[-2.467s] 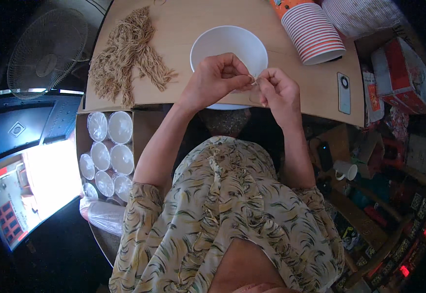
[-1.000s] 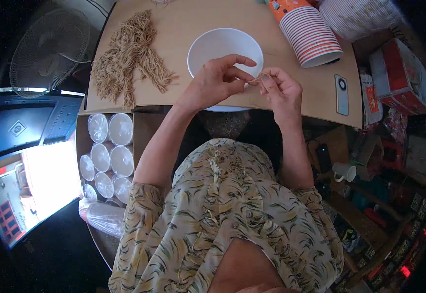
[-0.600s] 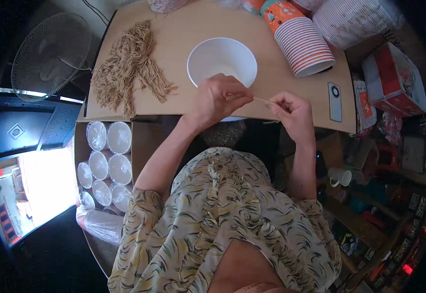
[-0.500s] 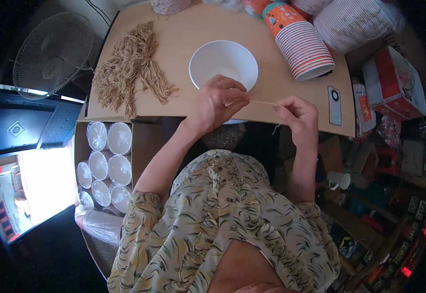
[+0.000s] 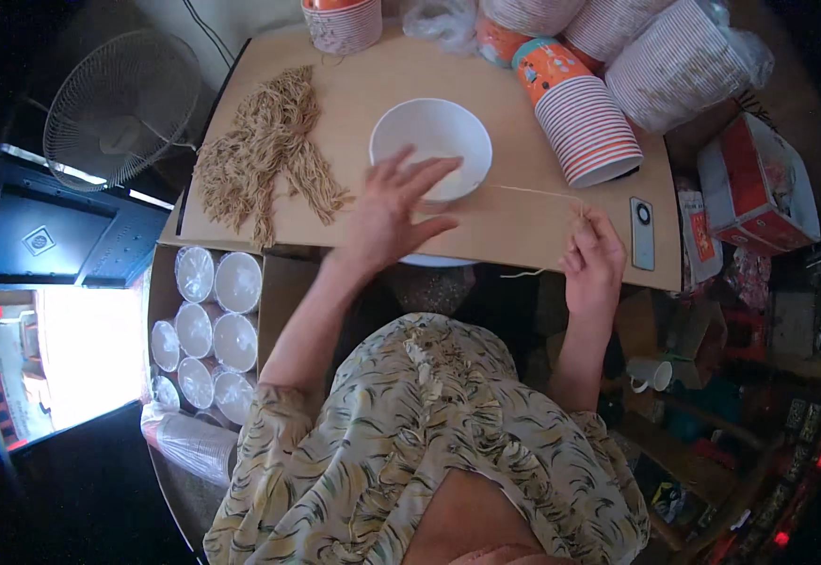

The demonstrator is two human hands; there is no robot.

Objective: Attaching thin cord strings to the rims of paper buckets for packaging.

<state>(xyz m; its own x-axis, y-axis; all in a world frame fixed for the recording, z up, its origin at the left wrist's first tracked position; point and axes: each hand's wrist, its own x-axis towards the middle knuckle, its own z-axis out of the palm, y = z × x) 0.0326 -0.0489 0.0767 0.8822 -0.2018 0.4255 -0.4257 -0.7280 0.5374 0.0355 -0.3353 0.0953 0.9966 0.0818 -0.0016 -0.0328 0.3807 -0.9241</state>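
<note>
Looking down from the head view, the person's left hand (image 5: 394,212) lies spread with released fingers (image 5: 426,172) over the near rim of a round white plastic bowl (image 5: 429,151), palm low, seemingly steadying the bowl so it does not slide on the flat brown cardboard bench (image 5: 486,226). The right hand (image 5: 594,259) sits clenched near the bench's near edge, its fingers (image 5: 584,229) pinching one end of a thin pale straw-coloured strand (image 5: 528,191). The strand runs taut from that pinch toward the bowl, its long axis lying nearly level across the picture, left to right, rising only slightly toward the bowl; where its far end stops, at the rim or under the left hand, I cannot tell. A shorter loose tail (image 5: 523,274) hangs below the bench edge just beside the right wrist.

Well to the left on the bench lies a heap of tan fibre strands (image 5: 265,155), laid out within reach of the left hand, likely as the supply. At the far right corner lean stacks of red-striped paper cups (image 5: 587,122), tipped on their sides, with a dark slim phone (image 5: 642,245) flat near the right hand. Below the bench on the left, a box of clear-lidded cups (image 5: 208,325) stands upright beside a grey wire-caged floor fan (image 5: 119,108).
</note>
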